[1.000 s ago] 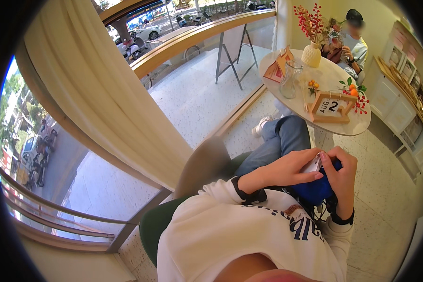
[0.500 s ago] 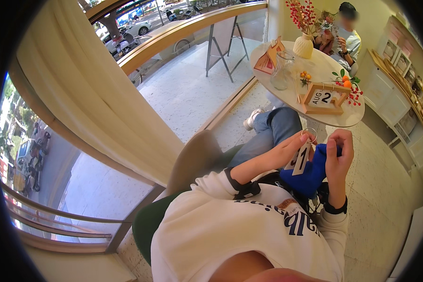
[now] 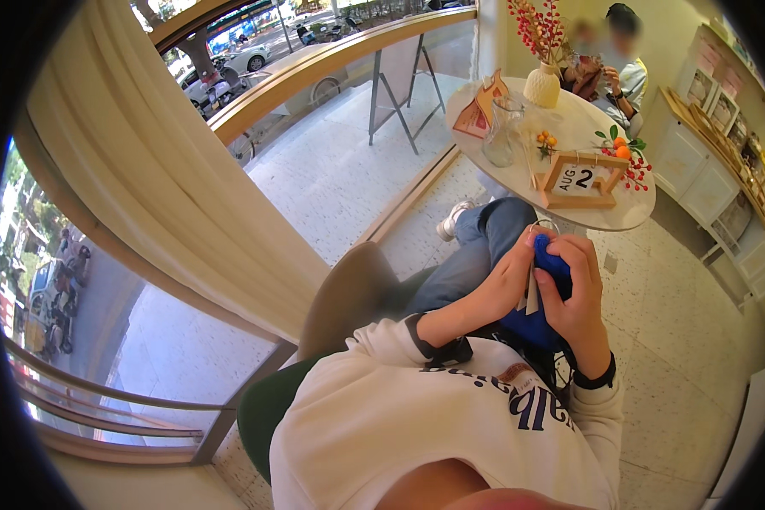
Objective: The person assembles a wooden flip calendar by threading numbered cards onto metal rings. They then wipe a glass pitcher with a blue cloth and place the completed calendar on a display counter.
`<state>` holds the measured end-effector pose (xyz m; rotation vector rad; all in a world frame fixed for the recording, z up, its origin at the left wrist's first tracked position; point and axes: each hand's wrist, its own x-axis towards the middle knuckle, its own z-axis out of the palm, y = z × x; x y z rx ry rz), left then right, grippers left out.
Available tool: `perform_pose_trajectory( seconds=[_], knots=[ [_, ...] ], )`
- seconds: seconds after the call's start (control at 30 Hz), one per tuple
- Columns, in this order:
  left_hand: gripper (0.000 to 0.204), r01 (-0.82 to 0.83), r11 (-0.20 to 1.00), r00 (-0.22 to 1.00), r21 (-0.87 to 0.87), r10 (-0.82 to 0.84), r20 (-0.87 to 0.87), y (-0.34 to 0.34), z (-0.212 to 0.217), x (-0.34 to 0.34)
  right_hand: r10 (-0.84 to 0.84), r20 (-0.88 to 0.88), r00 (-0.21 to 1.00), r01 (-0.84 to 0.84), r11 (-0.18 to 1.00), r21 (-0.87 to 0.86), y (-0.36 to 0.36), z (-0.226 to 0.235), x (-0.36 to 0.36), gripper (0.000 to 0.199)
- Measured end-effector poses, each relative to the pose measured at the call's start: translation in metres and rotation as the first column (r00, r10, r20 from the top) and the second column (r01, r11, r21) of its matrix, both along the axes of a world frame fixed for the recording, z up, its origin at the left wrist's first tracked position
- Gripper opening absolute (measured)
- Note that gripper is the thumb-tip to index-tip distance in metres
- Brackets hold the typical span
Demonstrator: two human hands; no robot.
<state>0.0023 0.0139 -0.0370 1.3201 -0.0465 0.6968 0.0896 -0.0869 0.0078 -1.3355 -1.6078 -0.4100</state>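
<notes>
In front of my lap, my left hand (image 3: 513,265) is closed around white calendar cards (image 3: 531,296) strung on a thin metal ring (image 3: 546,223). The cards are turned nearly edge-on, so their faces barely show. My right hand (image 3: 576,285) grips a bright blue cloth (image 3: 554,268), its thumb and fingers pressing a fold of it up against the cards and my left fingertips. More of the cloth hangs below both hands, over my waist. Beyond them, a wooden flip calendar (image 3: 580,180) stands at the near edge of the round table (image 3: 518,174).
The table also bears a cream vase (image 3: 542,85) of red berries, a clear glass pitcher (image 3: 499,140), a folded card (image 3: 478,110) and orange fruit sprigs (image 3: 623,151). A person (image 3: 625,81) sits beyond it. A chair back (image 3: 348,289) and curtain (image 3: 170,170) are left.
My right hand has moved left with the blue cloth, up to the cards. The cards have turned from face-on to nearly edge-on in my left hand.
</notes>
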Motion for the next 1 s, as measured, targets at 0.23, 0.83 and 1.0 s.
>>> perform_pose_trajectory(
  seconds=[0.23,0.83,1.0],
  knots=[
    [0.038,-0.241,0.931,0.970,0.275,0.222,0.097,0.001,0.018,-0.014,0.129,-0.085,0.988,-0.137,0.987,-0.088,-0.006,0.003,-0.002,0.024],
    [0.039,-0.245,0.933,0.965,0.263,0.209,0.158,0.001,0.015,-0.020,0.198,-0.126,0.972,-0.210,0.973,-0.090,-0.011,0.011,-0.015,0.022],
    [0.042,-0.195,0.955,0.978,0.222,0.174,0.113,0.001,0.016,-0.021,0.119,-0.092,0.989,-0.127,0.988,-0.084,-0.013,0.009,-0.015,0.021]
  ],
)
